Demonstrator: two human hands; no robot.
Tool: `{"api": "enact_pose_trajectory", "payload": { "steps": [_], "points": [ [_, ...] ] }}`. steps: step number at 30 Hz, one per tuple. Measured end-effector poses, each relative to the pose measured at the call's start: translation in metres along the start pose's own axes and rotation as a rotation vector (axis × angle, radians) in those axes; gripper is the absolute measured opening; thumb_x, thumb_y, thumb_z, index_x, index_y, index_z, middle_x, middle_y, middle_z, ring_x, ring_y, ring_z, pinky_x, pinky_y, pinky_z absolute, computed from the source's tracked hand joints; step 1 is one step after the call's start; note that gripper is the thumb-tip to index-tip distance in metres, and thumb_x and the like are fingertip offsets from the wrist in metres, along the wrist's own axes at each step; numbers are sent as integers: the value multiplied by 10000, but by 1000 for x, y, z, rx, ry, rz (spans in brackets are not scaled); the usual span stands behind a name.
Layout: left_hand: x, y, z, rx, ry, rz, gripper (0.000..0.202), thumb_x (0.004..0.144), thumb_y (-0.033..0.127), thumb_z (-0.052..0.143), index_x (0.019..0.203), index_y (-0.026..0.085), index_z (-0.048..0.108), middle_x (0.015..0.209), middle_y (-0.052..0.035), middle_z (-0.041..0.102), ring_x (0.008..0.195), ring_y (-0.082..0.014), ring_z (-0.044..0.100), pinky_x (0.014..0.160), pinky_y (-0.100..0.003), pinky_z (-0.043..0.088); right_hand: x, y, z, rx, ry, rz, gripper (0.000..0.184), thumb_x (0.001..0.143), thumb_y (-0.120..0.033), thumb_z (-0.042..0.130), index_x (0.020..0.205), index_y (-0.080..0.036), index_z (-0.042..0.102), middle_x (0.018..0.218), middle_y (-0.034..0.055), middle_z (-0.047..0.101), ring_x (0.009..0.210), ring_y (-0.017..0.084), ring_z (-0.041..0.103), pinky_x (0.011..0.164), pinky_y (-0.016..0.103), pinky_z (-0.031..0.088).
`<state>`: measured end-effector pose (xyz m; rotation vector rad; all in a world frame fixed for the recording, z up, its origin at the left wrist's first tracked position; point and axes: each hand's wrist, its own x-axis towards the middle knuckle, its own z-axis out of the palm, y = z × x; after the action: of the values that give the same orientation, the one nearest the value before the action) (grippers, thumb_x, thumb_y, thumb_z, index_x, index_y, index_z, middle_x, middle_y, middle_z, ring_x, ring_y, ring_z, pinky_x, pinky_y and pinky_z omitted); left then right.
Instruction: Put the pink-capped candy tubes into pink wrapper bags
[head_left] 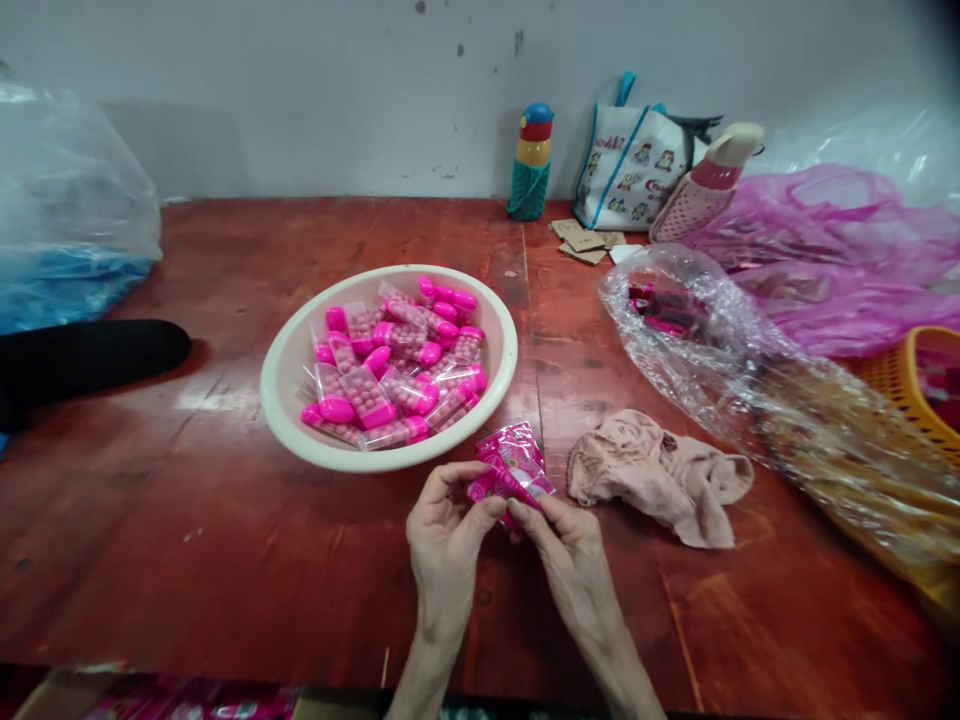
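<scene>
Both hands meet just above the red tabletop [225,520]: the left hand [448,535] and the right hand [571,555] are each pinched on a pink foil packet [514,468] held between them. Just beyond the left hand sits a cream bowl [289,375] of pink capsule candies [394,365]; a crumpled beige cloth [652,475] lies beside the right hand.

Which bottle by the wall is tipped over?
The pink bottle with the cream cap: it leans slanted against the white bag. The green bottle with the blue top stands straight up, left of the bag.
</scene>
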<state>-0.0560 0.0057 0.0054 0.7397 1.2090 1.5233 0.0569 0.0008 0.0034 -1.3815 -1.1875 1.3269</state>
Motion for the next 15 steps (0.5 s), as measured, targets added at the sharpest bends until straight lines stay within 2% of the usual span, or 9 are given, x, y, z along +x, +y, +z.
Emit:
{"api": "enact_pose_trajectory", "payload": {
  "steps": [3,6,10,13,15],
  "points": [
    [2,7,-6,68,-61,43,223,673,136,720,880,183,649,874,-16,656,778,-134,605,693,-216,499,0,2,0,-35,-30,-31,325,854,-372,522,618,-155,580,586,-20,510,570,118,432,544,228,336],
    [5,16,-8,140,-81,28,200,674,136,712,861,174,653,871,-23,664,788,-140,609,699,-218,502,-1,3,-2,-76,-59,-63,330,874,-359,494,622,-159,571,589,-21,509,568,116,434,544,229,326],
    [7,20,-9,183,-10,-50,196,671,155,711,849,171,633,735,10,645,628,-98,581,540,-170,486,-2,2,0,-65,-98,-61,282,872,-351,502,691,-166,614,654,-9,559,615,127,482,571,223,367],
    [5,18,-13,197,20,-78,196,668,171,715,839,166,620,646,38,610,499,-63,520,432,-140,432,-3,0,4,26,-23,3,172,820,-335,584,820,-175,648,734,4,628,678,147,547,614,227,424],
    [2,16,-14,203,34,-85,190,665,175,719,823,164,614,628,45,608,450,-50,505,408,-136,417,-4,0,7,70,62,25,154,774,-326,640,803,-176,654,706,-2,637,657,144,557,594,218,436]
  ]
}}
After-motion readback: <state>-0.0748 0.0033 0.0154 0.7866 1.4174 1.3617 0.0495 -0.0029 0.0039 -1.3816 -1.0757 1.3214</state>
